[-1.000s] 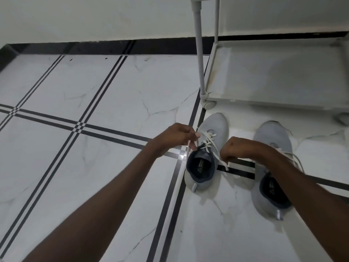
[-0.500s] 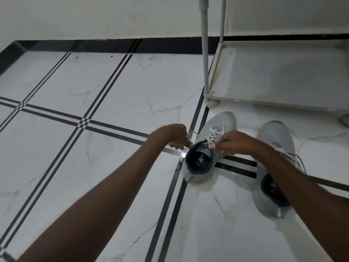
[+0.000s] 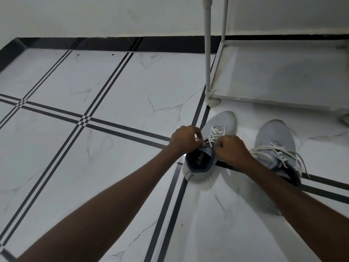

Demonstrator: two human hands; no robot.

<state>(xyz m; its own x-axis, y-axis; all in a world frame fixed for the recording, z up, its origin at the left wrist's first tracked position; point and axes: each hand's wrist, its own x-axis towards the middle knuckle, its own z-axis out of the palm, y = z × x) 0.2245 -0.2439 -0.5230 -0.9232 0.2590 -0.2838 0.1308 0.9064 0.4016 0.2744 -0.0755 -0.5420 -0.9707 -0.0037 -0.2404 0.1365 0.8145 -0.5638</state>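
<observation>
Two grey sneakers with white laces stand on the white tiled floor. The left sneaker [image 3: 221,123] has a dark lining and its opening faces me. My left hand [image 3: 184,138] pinches a white lace [image 3: 213,133] at the shoe's left side. My right hand [image 3: 231,148] pinches the lace at the tongue, close to the left hand. The right sneaker [image 3: 273,137] lies apart to the right, its laces loose and spread over its side; my right forearm covers part of its heel.
A white wheeled rack [image 3: 283,70] stands just beyond the shoes, with a caster [image 3: 213,102] and upright poles [image 3: 207,44] near the left sneaker's toe. A black skirting strip [image 3: 113,43] runs along the wall. Open tiled floor [image 3: 94,148] stretches to the left.
Both hands have drawn closer together over the left sneaker's tongue. The lace ends that were pulled outwards are now gathered near the opening. The view has shifted slightly.
</observation>
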